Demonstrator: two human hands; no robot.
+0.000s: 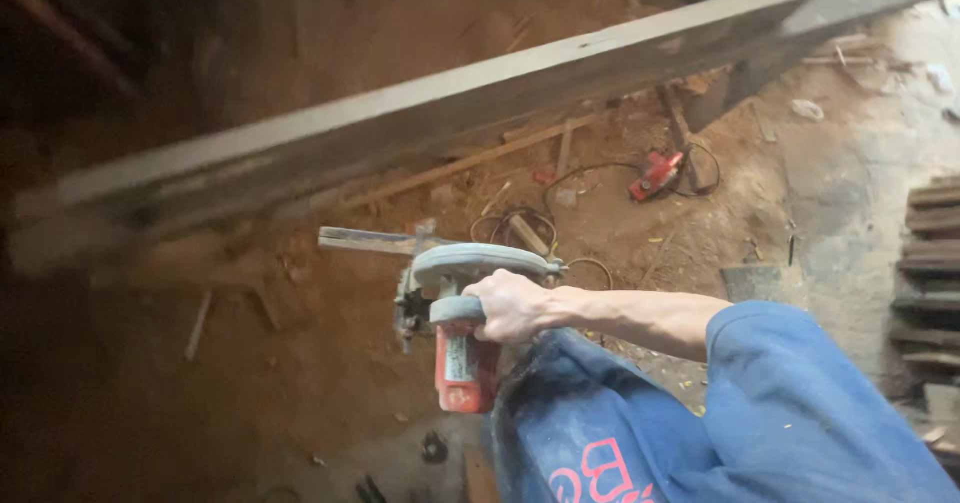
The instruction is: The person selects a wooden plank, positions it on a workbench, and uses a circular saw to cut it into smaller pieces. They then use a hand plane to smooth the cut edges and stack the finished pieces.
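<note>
Running from the lower left edge up to the upper right corner, a long grey wooden plank (pixel 470 103) crosses the view at a slant, its left end blurred, above a floor (pixel 300 363) of reddish sawdust and dirt. Below the plank's left part, short wood offcuts (pixel 200 325) lie scattered on the sawdust. Near the centre, a red-bodied circular saw (pixel 460 333) with a grey blade guard is held above the floor, just in front of a blue garment (pixel 600 433) bearing pink lettering. The right hand (pixel 512 306) is clenched around the saw's grey top handle, its grip closed fully on the tool; the bare forearm runs rightward into a rolled blue sleeve (pixel 800 393). The left hand does not appear in the view. A narrow wooden strip (pixel 365 240) lies behind the saw, level with the guard's upper edge; whether it touches the saw cannot be told. Beyond the saw, dark cables (pixel 520 225) coil on the sawdust, near loose wood slats (pixel 470 161) that lie under the plank. Farther right, a second red power tool (pixel 655 175) rests on the floor with its cord looped beside it, well apart from the held saw. At the right, the floor turns to pale grey concrete (pixel 850 213), and stacked dark boards (pixel 930 263) stand at the right edge.
</note>
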